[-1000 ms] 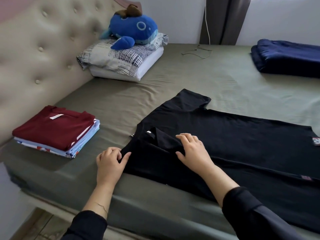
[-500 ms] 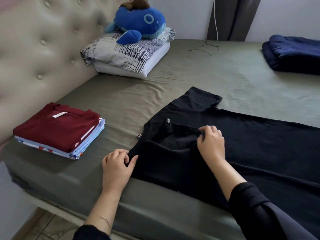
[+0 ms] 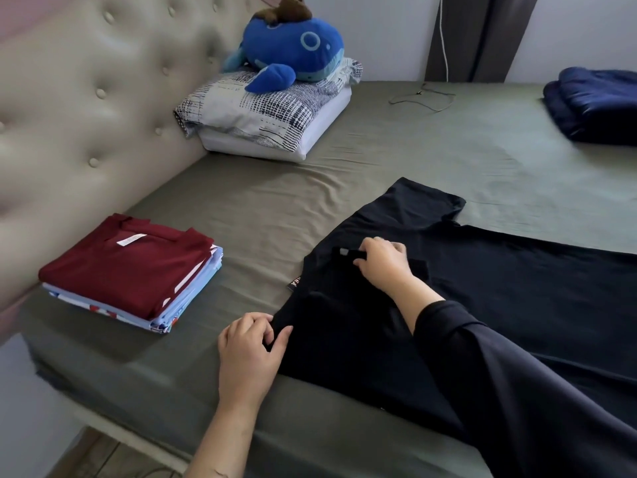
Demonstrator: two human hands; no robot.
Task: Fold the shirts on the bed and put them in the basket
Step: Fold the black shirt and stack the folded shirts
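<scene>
The black shirt (image 3: 482,305) lies flat on the bed (image 3: 379,160). The left hand (image 3: 250,353) pinches its near corner; the right hand (image 3: 384,262) grips the collar. To fold well, both should pull the cloth tight and even. A small tag at the edge is too blurred to read.

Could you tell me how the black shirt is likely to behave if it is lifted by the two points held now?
The black shirt would probably hang limp and sag between the left hand and right hand, since it lies flat and creased. It looks thin, so likely light. Pushed, it would probably bunch on the bed sheet rather than slide.
</scene>
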